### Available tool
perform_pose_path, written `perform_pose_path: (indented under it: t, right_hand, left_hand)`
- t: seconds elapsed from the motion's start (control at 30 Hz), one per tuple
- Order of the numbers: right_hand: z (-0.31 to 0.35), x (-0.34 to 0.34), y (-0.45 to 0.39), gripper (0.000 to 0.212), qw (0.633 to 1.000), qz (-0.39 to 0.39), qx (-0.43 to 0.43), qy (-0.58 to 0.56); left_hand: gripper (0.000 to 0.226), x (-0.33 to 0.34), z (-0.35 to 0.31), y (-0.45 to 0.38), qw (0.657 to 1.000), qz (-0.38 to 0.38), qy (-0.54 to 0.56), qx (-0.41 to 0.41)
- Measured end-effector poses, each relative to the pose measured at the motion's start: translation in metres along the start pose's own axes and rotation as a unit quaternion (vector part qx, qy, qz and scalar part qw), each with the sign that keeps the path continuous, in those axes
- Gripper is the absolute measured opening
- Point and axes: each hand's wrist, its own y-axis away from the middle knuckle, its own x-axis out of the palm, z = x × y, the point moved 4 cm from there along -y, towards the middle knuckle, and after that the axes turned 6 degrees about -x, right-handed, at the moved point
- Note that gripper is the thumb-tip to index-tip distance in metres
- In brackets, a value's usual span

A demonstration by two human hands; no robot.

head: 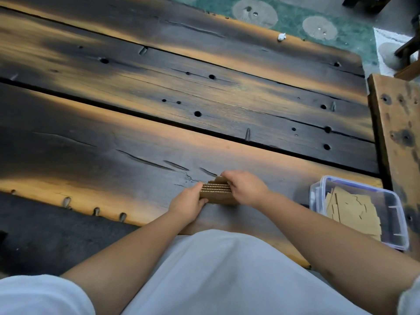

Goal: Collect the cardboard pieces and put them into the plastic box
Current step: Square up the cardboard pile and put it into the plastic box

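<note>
A stack of several brown cardboard pieces (217, 193) stands on edge on the dark wooden table (159, 105), near its front edge. My left hand (187, 202) grips the stack's left end and my right hand (244, 187) grips its right end, pressing the pieces together. A clear plastic box (394, 210) with a blue-tinted rim sits at the table's front right corner, open, with several flat cardboard pieces (354, 210) lying inside it. The box is about a hand's width to the right of my right forearm.
A wooden bench or stool (397, 123) stands just past the table's right end. A small white crumpled scrap (281, 37) lies at the table's far edge. Green patterned flooring (295, 17) shows beyond. The tabletop has gaps between planks and several holes.
</note>
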Motion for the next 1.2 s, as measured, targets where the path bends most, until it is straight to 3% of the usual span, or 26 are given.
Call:
perform_pose_path:
  t: [0.2,0.43,0.57,0.67,0.73,0.8,0.9,1.0,1.07,1.2]
  right_hand:
    - [0.008,0.02,0.001,0.039,0.996,0.06,-0.04,0.058]
    - [0.025,0.032,-0.006,0.034,0.984,0.056,-0.055,0.158]
    - [0.027,0.036,-0.004,0.047,0.985,0.046,-0.098,0.134]
    - [0.016,0.029,0.007,0.065,0.99,-0.035,-0.13,0.047]
    - [-0.003,0.024,0.023,0.076,0.988,-0.13,-0.083,-0.007]
    - [-0.03,0.029,0.044,0.086,0.978,-0.186,0.034,-0.089]
    - [-0.06,0.052,0.067,0.098,0.957,-0.147,0.172,-0.184]
    - [-0.055,0.07,0.068,0.089,0.974,-0.068,0.127,-0.174]
    - [-0.047,0.073,0.063,0.078,0.973,-0.083,0.114,-0.181]
    - [-0.044,0.075,0.052,0.087,0.975,-0.083,0.153,-0.141]
  left_hand:
    - [0.034,0.004,-0.003,0.008,0.997,-0.021,-0.028,-0.063]
    - [0.077,0.003,-0.005,0.008,0.999,-0.004,0.045,-0.028]
    - [0.056,0.006,-0.002,0.006,0.999,0.012,0.042,0.004]
    - [0.036,0.003,-0.002,0.004,1.0,0.008,0.025,0.01]
    - [0.028,0.001,-0.003,0.003,0.999,0.009,0.034,0.017]
    - [0.024,0.0,-0.004,0.003,0.999,0.014,0.041,0.023]
    - [0.023,-0.001,-0.004,0.002,0.999,0.017,0.037,0.02]
    - [0.028,-0.001,-0.005,0.003,1.0,0.02,0.007,0.015]
    - [0.029,-0.003,-0.006,0.004,1.0,0.015,-0.026,0.007]
    - [0.033,-0.007,-0.009,0.006,0.997,0.01,-0.071,-0.006]
